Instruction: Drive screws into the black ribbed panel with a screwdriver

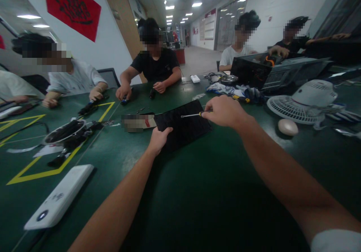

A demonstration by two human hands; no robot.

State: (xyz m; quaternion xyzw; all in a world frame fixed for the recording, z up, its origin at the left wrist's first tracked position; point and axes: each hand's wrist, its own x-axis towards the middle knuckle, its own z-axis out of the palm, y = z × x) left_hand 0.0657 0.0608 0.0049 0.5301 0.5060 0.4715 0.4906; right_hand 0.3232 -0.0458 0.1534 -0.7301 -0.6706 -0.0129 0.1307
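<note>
A flat black rectangular panel (187,126) is tilted in front of me over the green table. My left hand (159,139) grips its near left edge, thumb on top. My right hand (224,111) is closed around a screwdriver (192,115) above the panel's right part. The screwdriver's metal shaft points left across the dark surface, and a bit of yellow handle shows at my fingers. Whether its tip touches the panel I cannot tell. Just left of the panel lies a beige item with a red mark (148,122), partly blurred out.
A white power bank-like device (60,195) lies at the near left, beside bundled black cables (67,132). To the right are a white fan part (301,100), a pale computer mouse-shaped object (287,127) and cloth gloves (239,91). Several people sit across the table (197,192).
</note>
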